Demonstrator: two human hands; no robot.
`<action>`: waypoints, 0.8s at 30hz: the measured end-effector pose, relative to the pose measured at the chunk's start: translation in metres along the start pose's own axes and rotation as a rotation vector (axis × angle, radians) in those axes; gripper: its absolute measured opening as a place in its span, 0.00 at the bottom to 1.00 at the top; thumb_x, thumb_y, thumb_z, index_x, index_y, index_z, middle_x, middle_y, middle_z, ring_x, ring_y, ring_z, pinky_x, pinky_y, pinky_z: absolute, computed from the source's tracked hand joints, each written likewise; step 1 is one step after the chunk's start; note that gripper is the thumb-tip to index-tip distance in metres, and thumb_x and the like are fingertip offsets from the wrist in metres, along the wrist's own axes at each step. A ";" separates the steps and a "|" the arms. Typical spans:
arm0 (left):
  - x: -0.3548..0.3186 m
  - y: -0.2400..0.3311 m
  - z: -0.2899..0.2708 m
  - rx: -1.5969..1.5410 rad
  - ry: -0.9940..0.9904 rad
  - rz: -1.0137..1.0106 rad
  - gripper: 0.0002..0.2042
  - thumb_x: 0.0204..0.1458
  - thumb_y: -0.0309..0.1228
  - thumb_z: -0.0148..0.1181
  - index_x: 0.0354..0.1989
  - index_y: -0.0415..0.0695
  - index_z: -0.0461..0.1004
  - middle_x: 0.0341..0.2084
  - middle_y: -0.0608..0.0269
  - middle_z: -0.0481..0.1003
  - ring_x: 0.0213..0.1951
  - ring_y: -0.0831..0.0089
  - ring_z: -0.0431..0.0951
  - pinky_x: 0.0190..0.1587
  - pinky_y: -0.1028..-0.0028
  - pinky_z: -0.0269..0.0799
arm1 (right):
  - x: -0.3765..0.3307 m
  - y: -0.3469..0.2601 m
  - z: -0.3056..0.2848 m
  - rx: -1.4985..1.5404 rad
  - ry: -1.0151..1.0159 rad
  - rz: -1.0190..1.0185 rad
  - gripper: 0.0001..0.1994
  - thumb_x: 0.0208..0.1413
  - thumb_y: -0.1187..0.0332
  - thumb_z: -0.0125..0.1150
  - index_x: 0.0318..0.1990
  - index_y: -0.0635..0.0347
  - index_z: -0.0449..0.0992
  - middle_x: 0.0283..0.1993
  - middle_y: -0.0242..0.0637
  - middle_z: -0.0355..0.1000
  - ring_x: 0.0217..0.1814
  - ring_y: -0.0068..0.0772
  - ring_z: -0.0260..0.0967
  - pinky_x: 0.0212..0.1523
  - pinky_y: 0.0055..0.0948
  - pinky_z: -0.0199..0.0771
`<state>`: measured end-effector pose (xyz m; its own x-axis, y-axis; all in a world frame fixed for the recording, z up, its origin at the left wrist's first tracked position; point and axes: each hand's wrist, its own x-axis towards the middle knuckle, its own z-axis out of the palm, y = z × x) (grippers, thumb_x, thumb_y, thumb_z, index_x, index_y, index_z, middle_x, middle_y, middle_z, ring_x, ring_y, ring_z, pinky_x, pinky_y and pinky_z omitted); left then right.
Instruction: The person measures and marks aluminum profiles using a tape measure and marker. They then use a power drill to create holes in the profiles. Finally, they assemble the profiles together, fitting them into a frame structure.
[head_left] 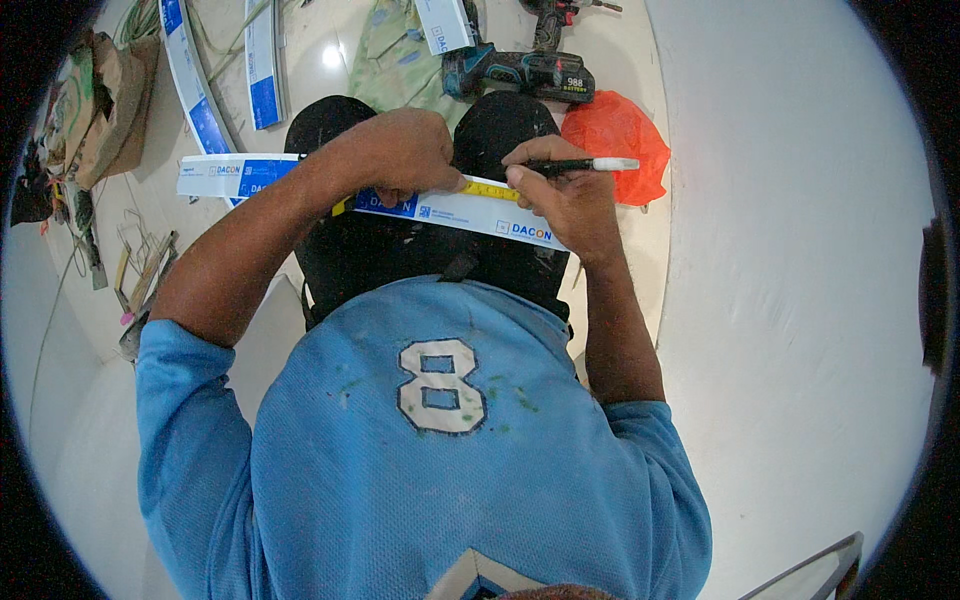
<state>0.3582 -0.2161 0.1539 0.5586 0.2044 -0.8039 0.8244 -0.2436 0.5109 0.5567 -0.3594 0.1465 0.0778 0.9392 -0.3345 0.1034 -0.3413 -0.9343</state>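
A long white strip with blue printed patches lies across my knees in black trousers. My left hand presses down on it, pinning a yellow measuring tape along its top edge. My right hand rests on the strip's right part and grips a black marker with a white end, held level and pointing right. The strip's left end sticks out past my left forearm.
More white and blue strips lie on the floor ahead at the left. A dark cordless drill and an orange plastic bag sit beyond my knees. Crumpled brown bags and small scraps line the left. A white wall stands to the right.
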 end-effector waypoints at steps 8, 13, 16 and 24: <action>0.000 0.001 -0.001 -0.009 -0.007 -0.024 0.25 0.60 0.47 0.64 0.26 0.32 0.82 0.14 0.54 0.78 0.15 0.66 0.81 0.23 0.65 0.80 | 0.003 0.016 0.004 -0.133 -0.037 -0.052 0.06 0.54 0.72 0.65 0.37 0.64 0.81 0.32 0.38 0.80 0.32 0.24 0.76 0.35 0.29 0.77; -0.001 -0.001 -0.001 -0.044 -0.009 -0.024 0.24 0.59 0.47 0.65 0.28 0.32 0.82 0.14 0.53 0.79 0.15 0.66 0.82 0.24 0.66 0.81 | 0.003 0.018 0.004 -0.200 -0.061 -0.086 0.04 0.53 0.72 0.65 0.34 0.64 0.79 0.31 0.38 0.79 0.33 0.24 0.75 0.35 0.29 0.75; 0.001 0.000 -0.001 -0.031 -0.008 -0.030 0.24 0.59 0.47 0.65 0.29 0.32 0.83 0.15 0.52 0.79 0.15 0.65 0.82 0.24 0.66 0.81 | 0.003 0.016 0.004 -0.184 -0.048 -0.089 0.04 0.53 0.73 0.65 0.33 0.64 0.78 0.31 0.38 0.78 0.33 0.23 0.75 0.35 0.28 0.75; -0.001 0.001 0.002 -0.037 0.020 -0.042 0.23 0.60 0.47 0.64 0.30 0.33 0.84 0.14 0.51 0.79 0.15 0.64 0.82 0.27 0.65 0.82 | 0.003 0.015 0.004 -0.201 -0.053 -0.070 0.03 0.53 0.74 0.65 0.33 0.63 0.78 0.30 0.38 0.78 0.33 0.24 0.76 0.35 0.29 0.75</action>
<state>0.3578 -0.2183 0.1546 0.5249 0.2331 -0.8186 0.8497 -0.1990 0.4882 0.5546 -0.3617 0.1315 0.0115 0.9596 -0.2810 0.3027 -0.2712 -0.9137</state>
